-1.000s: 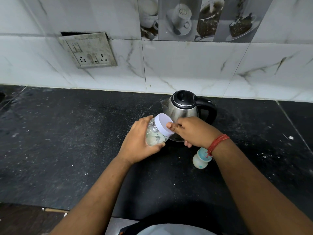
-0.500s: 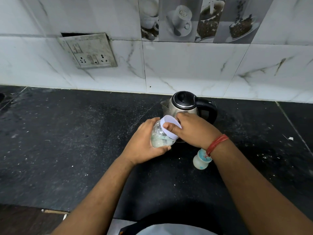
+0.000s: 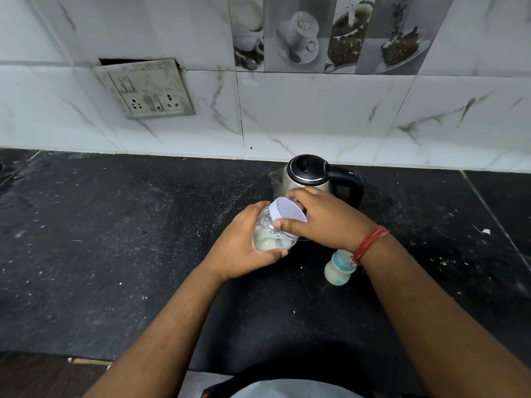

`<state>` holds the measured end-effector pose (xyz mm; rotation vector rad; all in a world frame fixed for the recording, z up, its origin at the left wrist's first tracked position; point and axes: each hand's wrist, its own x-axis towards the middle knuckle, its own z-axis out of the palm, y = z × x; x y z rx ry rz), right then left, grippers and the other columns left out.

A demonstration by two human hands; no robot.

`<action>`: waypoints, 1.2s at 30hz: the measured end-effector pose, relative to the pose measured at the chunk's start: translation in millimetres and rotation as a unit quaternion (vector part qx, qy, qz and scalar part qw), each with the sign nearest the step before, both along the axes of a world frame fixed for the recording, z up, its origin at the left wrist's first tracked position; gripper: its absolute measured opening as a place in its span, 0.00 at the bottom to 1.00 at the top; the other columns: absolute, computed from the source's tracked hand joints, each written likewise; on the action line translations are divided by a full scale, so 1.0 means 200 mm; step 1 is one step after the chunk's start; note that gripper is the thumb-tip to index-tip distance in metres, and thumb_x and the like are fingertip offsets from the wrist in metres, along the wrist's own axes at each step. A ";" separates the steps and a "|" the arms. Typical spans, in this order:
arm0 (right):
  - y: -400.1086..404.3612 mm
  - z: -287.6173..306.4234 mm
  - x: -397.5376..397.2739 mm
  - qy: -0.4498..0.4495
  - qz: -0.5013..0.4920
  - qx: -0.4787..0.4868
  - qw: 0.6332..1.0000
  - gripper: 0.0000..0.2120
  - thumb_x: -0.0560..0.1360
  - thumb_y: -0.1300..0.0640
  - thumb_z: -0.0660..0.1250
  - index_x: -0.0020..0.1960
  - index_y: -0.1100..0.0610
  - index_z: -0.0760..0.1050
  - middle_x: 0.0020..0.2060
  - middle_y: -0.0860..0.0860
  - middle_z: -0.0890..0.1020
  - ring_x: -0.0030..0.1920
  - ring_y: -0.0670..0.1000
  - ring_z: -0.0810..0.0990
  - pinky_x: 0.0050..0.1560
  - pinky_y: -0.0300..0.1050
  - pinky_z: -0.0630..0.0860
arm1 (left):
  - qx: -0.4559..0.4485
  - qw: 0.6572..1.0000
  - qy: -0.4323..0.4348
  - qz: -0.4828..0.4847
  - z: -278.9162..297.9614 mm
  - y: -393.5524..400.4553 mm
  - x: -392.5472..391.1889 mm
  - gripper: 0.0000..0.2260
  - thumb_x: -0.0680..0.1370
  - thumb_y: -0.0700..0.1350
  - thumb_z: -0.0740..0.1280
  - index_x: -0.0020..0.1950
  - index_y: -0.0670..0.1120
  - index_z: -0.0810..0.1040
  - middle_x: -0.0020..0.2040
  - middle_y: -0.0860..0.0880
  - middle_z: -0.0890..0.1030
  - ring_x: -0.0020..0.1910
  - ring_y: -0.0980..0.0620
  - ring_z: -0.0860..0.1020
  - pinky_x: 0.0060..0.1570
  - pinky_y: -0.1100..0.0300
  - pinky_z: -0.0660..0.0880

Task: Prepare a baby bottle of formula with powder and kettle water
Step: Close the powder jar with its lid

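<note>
Left hand (image 3: pixel 244 242) is wrapped around the clear powder jar (image 3: pixel 273 235), holding it tilted above the tabletop (image 3: pixel 115 254). Right hand (image 3: pixel 324 219) pinches the jar's pale lid (image 3: pixel 288 215) with fingers curled around its rim — looks like an unscrewing step. Baby bottle (image 3: pixel 339 268) stands on the tabletop just right of the jar, partly under the right wrist. Kettle (image 3: pixel 310 176) sits just behind the hands, lid closed.

Risks: jar is tilted, so if the lid pops free suddenly powder could spill. The right forearm hangs right over the bottle — a careless move could knock it over.

Unclear: whether the lid is still threaded, whether the bottle is open or capped, and the kettle's water level. Something pale-green shows inside the jar, possibly a scoop.
</note>
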<state>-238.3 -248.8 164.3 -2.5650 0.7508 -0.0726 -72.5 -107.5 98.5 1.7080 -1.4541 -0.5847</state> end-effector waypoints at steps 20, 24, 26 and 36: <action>0.10 0.00 0.11 -0.080 -0.036 -0.011 0.996 0.27 0.76 0.31 0.52 0.62 0.46 0.77 0.55 0.45 0.79 0.58 0.49 0.77 0.60 0.51 0.74 | 0.033 0.979 0.202 0.004 0.02 -0.01 -0.04 0.34 0.68 0.52 0.78 0.70 0.46 0.72 0.62 0.46 0.82 0.61 0.47 0.82 0.62 0.43 0.79; 0.11 -0.04 0.16 -0.044 -0.070 -0.025 0.996 0.24 0.77 0.31 0.54 0.60 0.44 0.78 0.58 0.45 0.80 0.60 0.48 0.77 0.60 0.48 0.72 | 0.041 0.978 0.206 0.003 -0.02 0.01 -0.05 0.32 0.69 0.52 0.78 0.70 0.47 0.72 0.61 0.46 0.83 0.60 0.47 0.83 0.63 0.43 0.78; 0.12 -0.07 0.17 -0.025 -0.072 0.009 0.997 0.28 0.75 0.27 0.52 0.62 0.42 0.76 0.61 0.45 0.78 0.62 0.49 0.77 0.63 0.50 0.73 | 0.050 0.978 0.201 -0.007 -0.04 0.02 -0.03 0.33 0.69 0.52 0.78 0.71 0.47 0.71 0.62 0.46 0.82 0.61 0.48 0.82 0.63 0.44 0.78; 0.20 -0.22 0.34 -0.008 -0.049 0.012 0.999 0.34 0.73 0.33 0.68 0.73 0.47 0.68 0.66 0.51 0.73 0.66 0.55 0.74 0.66 0.52 0.71 | 0.057 0.984 0.152 0.075 -0.23 0.11 0.14 0.36 0.70 0.45 0.81 0.69 0.63 0.65 0.65 0.59 0.76 0.61 0.64 0.77 0.56 0.69 0.74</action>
